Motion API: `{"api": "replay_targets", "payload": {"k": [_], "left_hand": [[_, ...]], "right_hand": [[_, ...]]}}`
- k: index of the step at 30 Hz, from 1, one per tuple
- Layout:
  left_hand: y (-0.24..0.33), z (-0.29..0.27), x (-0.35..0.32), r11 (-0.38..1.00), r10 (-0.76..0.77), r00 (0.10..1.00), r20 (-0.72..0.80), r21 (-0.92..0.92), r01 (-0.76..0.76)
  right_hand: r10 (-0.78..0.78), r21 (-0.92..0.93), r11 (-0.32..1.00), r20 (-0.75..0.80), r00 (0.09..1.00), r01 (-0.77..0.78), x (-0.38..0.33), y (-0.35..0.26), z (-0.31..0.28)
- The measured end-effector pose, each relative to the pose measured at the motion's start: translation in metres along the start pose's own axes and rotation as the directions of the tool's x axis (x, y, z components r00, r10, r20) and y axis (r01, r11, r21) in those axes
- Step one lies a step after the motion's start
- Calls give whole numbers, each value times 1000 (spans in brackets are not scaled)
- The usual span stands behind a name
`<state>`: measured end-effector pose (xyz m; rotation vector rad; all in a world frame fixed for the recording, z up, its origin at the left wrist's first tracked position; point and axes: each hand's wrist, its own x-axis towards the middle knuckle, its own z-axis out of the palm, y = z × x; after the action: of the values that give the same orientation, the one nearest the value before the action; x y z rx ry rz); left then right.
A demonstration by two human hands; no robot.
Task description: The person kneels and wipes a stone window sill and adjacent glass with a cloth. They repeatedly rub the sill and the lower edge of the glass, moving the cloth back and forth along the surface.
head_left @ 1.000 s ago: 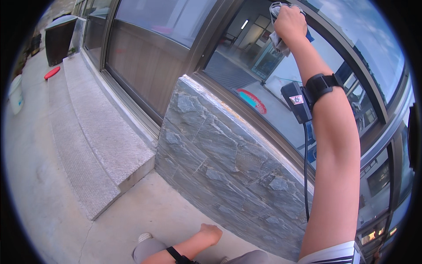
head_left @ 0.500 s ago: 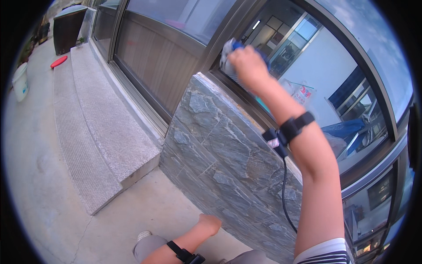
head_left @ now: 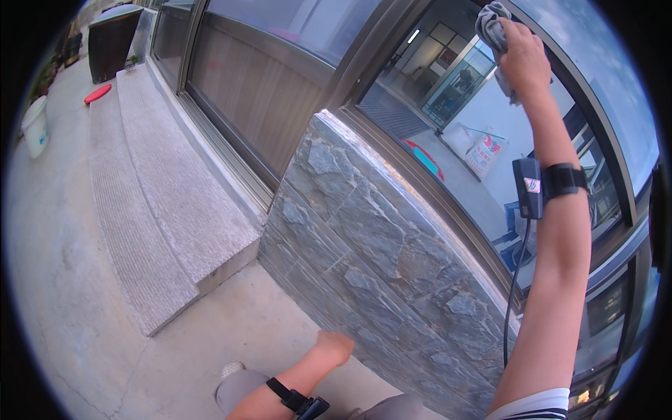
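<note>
My right hand is closed on a grey cloth, pressed against the upper part of the window pane. The cloth is bunched up, and part of it hangs below my fingers. A black strap with a small box and cable sits on my right forearm. Low in front of me, above my knees, my left hand is curled into a fist, with nothing showing in it. Its wrist wears a black strap too.
A grey stone-faced wall stands below the window's brown metal frame. Stone steps run along the left, with a red disc-like object on them. Farther off are a white bucket and a dark tall bin.
My right hand has moved the cloth from the pane's lower left corner up and to the right across the glass. My left hand has stayed nearly in place.
</note>
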<state>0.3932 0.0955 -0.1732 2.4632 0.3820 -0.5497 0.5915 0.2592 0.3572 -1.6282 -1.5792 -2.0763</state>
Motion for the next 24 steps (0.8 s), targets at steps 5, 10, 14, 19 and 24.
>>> {"api": "replay_targets", "payload": {"k": [5,10,14,19,24], "left_hand": [[3,3,2,1000,1,1000,-1,3,-1],[8,12,-11,1000,12,996,-92,-12,-13],[14,15,-18,999,44,990,-134,-5,-45],[20,12,-18,999,40,995,-89,23,-38],[21,9,-27,998,32,999,26,45,-33]], "right_hand": [[-290,286,921,56,955,263,-89,-73,-3],[-418,519,843,463,781,143,-141,-142,-22],[-289,650,757,413,864,-58,-109,-170,-6],[-273,554,821,593,758,-138,-90,-212,16],[-380,622,772,618,688,-132,-115,-159,-2]]}}
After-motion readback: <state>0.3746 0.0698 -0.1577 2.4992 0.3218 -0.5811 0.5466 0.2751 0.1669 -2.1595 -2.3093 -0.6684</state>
